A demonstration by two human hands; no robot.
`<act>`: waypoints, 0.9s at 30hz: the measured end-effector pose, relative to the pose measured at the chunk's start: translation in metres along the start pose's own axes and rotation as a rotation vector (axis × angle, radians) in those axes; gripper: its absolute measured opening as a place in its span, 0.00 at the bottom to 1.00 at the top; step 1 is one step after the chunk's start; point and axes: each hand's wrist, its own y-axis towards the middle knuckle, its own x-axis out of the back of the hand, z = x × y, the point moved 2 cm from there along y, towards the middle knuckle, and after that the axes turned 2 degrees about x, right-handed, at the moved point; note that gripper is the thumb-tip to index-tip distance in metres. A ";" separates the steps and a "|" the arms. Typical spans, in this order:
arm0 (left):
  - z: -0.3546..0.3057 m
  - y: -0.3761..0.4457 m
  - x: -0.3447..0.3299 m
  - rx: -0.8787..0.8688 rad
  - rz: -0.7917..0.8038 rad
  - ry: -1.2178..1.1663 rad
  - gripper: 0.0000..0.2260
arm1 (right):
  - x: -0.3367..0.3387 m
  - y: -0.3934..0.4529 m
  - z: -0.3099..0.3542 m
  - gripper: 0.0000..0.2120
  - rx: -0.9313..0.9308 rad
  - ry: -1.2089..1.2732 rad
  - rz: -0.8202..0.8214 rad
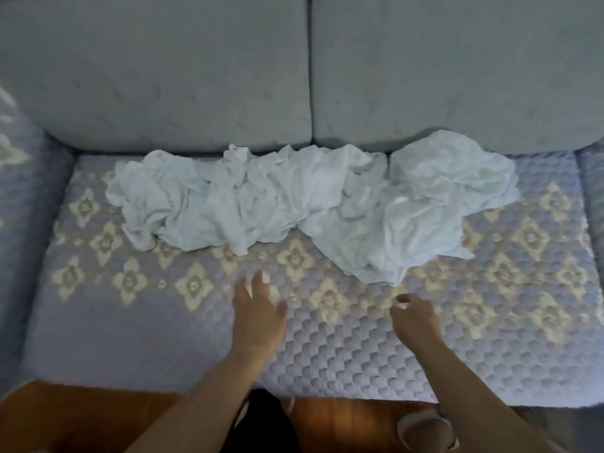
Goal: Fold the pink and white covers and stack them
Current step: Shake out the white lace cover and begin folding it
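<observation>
White covers (294,201) lying crumpled in a long heap at the back of the sofa seat (359,348), against the grey back cushions (163,76) — nothing folded, nothing stacked. No pink cover to be made out in this light; possibly buried in the heap, cannot tell.

Left hand (258,308) hovering above the seat just short of the heap, fingers straight and slightly spread, holding nothing. Right hand (415,318) near the front flap of the heap, fingers loosely curled with thumb and forefinger close together — whether pinching anything, too blurred to say; apparently empty.

Step in hand, by judgement: picking out one cover to start on. Best done by taking the nearest loose edge at the right-hand end, lifting one piece free rather than dragging the whole heap. Then finding two corners, shaking out, laying flat on the bare front of the seat before folding. Risk: pieces tangled together — separate first. Wooden floor (81,420) below the seat edge, so keep the cloth from sliding off.
</observation>
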 end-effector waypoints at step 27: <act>-0.026 -0.130 0.219 -0.319 0.782 -0.416 0.08 | 0.028 -0.293 0.061 0.12 0.029 0.847 0.154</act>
